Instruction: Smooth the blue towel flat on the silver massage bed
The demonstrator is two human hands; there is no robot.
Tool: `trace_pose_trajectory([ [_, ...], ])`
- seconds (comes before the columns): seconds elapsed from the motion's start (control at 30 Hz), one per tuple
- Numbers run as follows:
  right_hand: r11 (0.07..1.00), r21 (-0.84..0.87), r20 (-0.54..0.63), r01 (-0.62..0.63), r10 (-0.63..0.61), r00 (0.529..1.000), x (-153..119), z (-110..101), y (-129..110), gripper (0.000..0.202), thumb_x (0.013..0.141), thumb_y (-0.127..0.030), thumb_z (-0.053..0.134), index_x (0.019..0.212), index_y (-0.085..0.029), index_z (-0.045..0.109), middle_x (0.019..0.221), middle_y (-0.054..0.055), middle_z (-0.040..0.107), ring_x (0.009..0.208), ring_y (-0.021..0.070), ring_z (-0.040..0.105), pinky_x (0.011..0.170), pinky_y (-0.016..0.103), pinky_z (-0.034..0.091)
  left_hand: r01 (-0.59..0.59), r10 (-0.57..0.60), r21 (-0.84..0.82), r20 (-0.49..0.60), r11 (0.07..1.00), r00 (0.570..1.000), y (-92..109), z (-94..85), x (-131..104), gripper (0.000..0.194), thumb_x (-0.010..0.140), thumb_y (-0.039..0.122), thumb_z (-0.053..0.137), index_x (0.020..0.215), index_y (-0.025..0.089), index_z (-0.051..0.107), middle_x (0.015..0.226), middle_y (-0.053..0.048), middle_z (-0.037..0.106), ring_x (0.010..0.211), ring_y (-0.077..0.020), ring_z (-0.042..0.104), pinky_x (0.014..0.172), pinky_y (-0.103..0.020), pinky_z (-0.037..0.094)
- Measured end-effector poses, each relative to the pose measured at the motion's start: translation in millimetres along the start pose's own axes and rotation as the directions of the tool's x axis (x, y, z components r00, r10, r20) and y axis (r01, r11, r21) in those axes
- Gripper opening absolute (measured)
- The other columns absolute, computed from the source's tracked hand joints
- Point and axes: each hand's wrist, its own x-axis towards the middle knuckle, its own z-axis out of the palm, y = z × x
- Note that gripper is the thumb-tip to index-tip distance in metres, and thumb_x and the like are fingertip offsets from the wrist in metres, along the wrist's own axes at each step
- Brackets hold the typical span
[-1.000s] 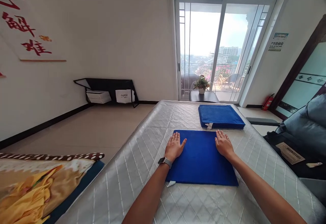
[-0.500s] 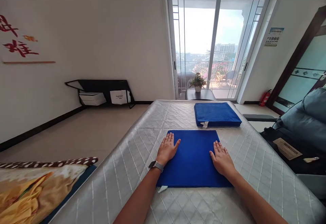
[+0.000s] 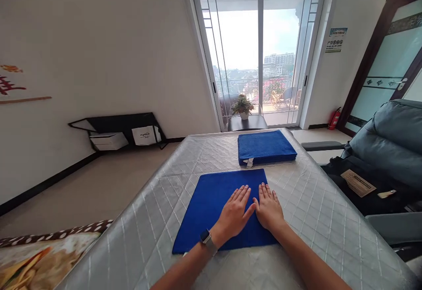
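Observation:
A flat blue cloth point(image 3: 211, 202) lies on a silver quilted cover point(image 3: 154, 211). My left hand point(image 3: 234, 213), with a watch on its wrist, is over the right half of the cloth, fingers stretched out and palm down. My right hand point(image 3: 268, 206) rests at the cloth's right edge, its fingers flat and pointing forward. The two thumbs nearly meet. Neither hand grips anything. Beyond the cloth sits a neat stack of folded blue cloths point(image 3: 266, 145) with a white tag at its front left.
A potted plant point(image 3: 244, 106) stands on a dark chair point(image 3: 247, 123) by the glass sliding door. On the right is a grey armchair point(image 3: 389, 136) holding a cardboard piece point(image 3: 358, 182) and a brush. A patterned blanket point(image 3: 56, 255) lies at lower left.
My left hand has moved right across the cloth, from its left edge to beside my right hand. The view has turned slightly right, so the room appears shifted left.

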Motion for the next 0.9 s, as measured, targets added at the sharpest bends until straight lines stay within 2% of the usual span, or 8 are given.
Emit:
trace_pose_trajectory([
  [0.03, 1.000, -0.006, -0.001, 0.014, -0.014, 1.000, -1, 1, 1, 0.063, 0.100, -0.037, 0.023, 0.156, -0.009, 0.021, 0.164, 0.009, 0.012, 0.152, 0.0227, 0.008, 0.122, 0.043, 0.008, -0.049, 0.049, -0.004, 0.029, 0.999, 0.998, 14, 6.7, 6, 0.058, 0.104, 0.050, 0.029, 0.151, 0.017, 0.036, 0.157, -0.009, 0.038, 0.147, -0.0199, 0.030, 0.121, -0.041, 0.028],
  [0.1, 0.999, -0.023, -0.010, 0.032, -0.032, 0.999, -1, 2, 4, 0.061, 0.098, -0.029, 0.025, 0.157, -0.011, 0.022, 0.164, 0.008, 0.012, 0.152, 0.0225, 0.008, 0.122, 0.043, 0.008, -0.065, 0.065, -0.005, 0.062, 0.998, 0.996, 30, 19.6, 20, 0.059, 0.104, 0.050, 0.026, 0.152, 0.016, 0.035, 0.156, -0.011, 0.037, 0.147, -0.0204, 0.029, 0.120, -0.042, 0.028],
  [0.2, 1.000, -0.023, -0.029, 0.021, -0.022, 0.999, -1, 5, 6, 0.062, 0.096, -0.025, 0.027, 0.157, -0.012, 0.023, 0.163, 0.008, 0.014, 0.151, 0.0222, 0.009, 0.122, 0.043, 0.009, -0.004, 0.001, 0.035, 0.094, 0.999, 0.996, 25, 33.4, 35, 0.060, 0.105, 0.048, 0.019, 0.151, 0.013, 0.038, 0.153, -0.014, 0.041, 0.145, -0.0231, 0.032, 0.118, -0.046, 0.032],
  [0.37, 0.999, 0.053, -0.028, 0.001, 0.000, 1.000, 2, 4, 6, 0.065, 0.100, -0.041, 0.023, 0.156, -0.009, 0.022, 0.163, 0.011, 0.016, 0.151, 0.0230, 0.010, 0.122, 0.044, 0.007, 0.108, -0.132, 0.190, 0.121, 0.976, 0.984, -21, 34.5, 27, 0.066, 0.104, 0.053, 0.018, 0.152, 0.011, 0.036, 0.157, -0.014, 0.036, 0.147, -0.0249, 0.027, 0.119, -0.045, 0.028],
  [0.53, 0.998, 0.058, -0.025, -0.005, 0.006, 1.000, 2, 3, 5, 0.066, 0.100, -0.043, 0.020, 0.156, -0.008, 0.020, 0.163, 0.011, 0.014, 0.151, 0.0226, 0.009, 0.122, 0.043, 0.005, 0.283, -0.330, 0.291, 0.128, 0.914, 0.935, -91, 13.4, -16, 0.069, 0.103, 0.056, 0.016, 0.153, 0.011, 0.033, 0.159, -0.013, 0.031, 0.148, -0.0247, 0.024, 0.120, -0.045, 0.025],
  [0.63, 0.999, 0.045, -0.024, -0.010, 0.011, 1.000, 2, 4, 4, 0.066, 0.100, -0.043, 0.020, 0.156, -0.007, 0.021, 0.163, 0.011, 0.015, 0.151, 0.0226, 0.010, 0.122, 0.043, 0.006, 0.332, -0.384, 0.324, 0.111, 0.886, 0.917, -125, 1.5, -47, 0.070, 0.103, 0.056, 0.014, 0.153, 0.010, 0.032, 0.159, -0.014, 0.029, 0.148, -0.0251, 0.024, 0.120, -0.045, 0.024],
  [0.73, 1.000, 0.028, -0.027, -0.013, 0.014, 1.000, 4, 6, 2, 0.067, 0.100, -0.044, 0.020, 0.156, -0.008, 0.022, 0.163, 0.010, 0.015, 0.151, 0.0225, 0.011, 0.122, 0.044, 0.008, 0.382, -0.428, 0.330, 0.076, 0.863, 0.901, -142, -4.5, -69, 0.075, 0.102, 0.058, 0.012, 0.153, 0.007, 0.031, 0.159, -0.016, 0.028, 0.148, -0.0247, 0.025, 0.121, -0.043, 0.023],
  [0.9, 1.000, -0.026, -0.025, -0.005, 0.005, 1.000, 6, 10, -1, 0.067, 0.100, -0.044, 0.020, 0.156, -0.008, 0.021, 0.163, 0.010, 0.017, 0.151, 0.0227, 0.012, 0.122, 0.043, 0.009, 0.416, -0.440, 0.282, 0.025, 0.865, 0.898, -144, -6.2, -78, 0.076, 0.101, 0.061, 0.016, 0.153, 0.007, 0.032, 0.158, -0.017, 0.030, 0.148, -0.0253, 0.026, 0.120, -0.043, 0.025],
])
